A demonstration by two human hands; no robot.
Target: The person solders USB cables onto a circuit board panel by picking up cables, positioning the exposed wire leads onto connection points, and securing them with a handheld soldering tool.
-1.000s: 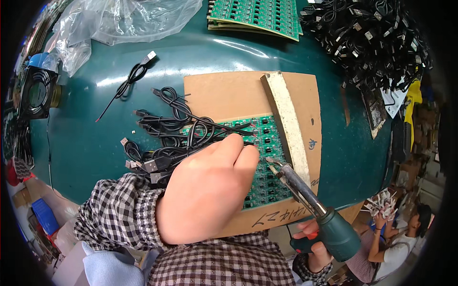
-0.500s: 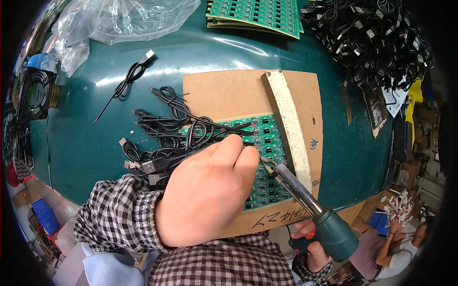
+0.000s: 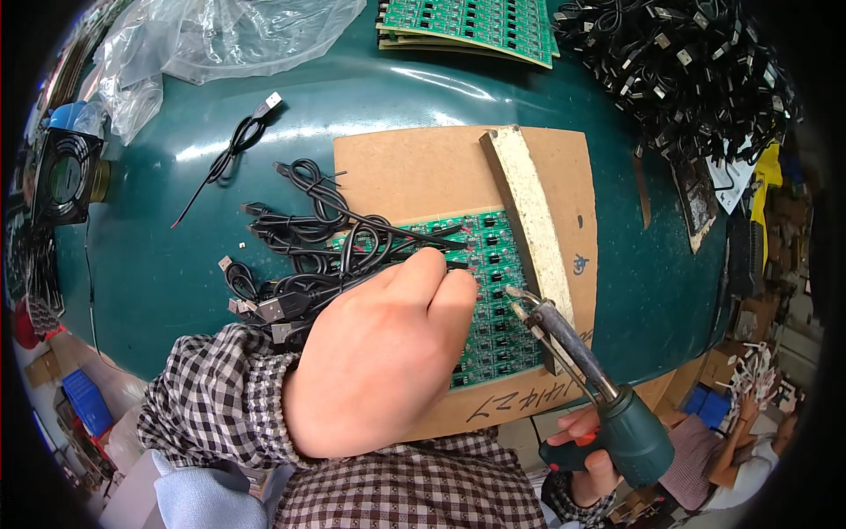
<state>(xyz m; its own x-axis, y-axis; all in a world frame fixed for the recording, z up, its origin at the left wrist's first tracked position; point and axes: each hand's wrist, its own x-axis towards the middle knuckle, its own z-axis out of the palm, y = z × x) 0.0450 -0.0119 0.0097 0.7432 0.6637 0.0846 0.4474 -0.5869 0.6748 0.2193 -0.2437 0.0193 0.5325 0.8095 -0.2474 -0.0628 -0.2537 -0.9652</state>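
My left hand [image 3: 379,353] is closed in a pinch over the green circuit board panel [image 3: 493,238], gripping a black USB cable whose end is hidden beneath the fingers. Several more black USB cables [image 3: 304,231] lie coiled to the left, their bared ends resting on the panel. Low on the right, my right hand [image 3: 586,450] is wrapped around the handle of a dark green soldering gun [image 3: 639,432]. Its metal tip sits above the panel, a short way right of my left fingertips. A pale bar [image 3: 533,229] lies along the panel's right edge, on a cardboard sheet [image 3: 414,167].
A single USB cable [image 3: 238,145] lies at the left. Clear plastic bags [image 3: 256,40] and stacked circuit boards [image 3: 467,26] are at the back. A large heap of black cables [image 3: 679,79] fills the far right. A small fan [image 3: 66,176] stands at the left edge.
The soldering gun in my right hand has moved slightly right, its tip drawing away from my left fingertips. My left hand has stayed nearly in place.
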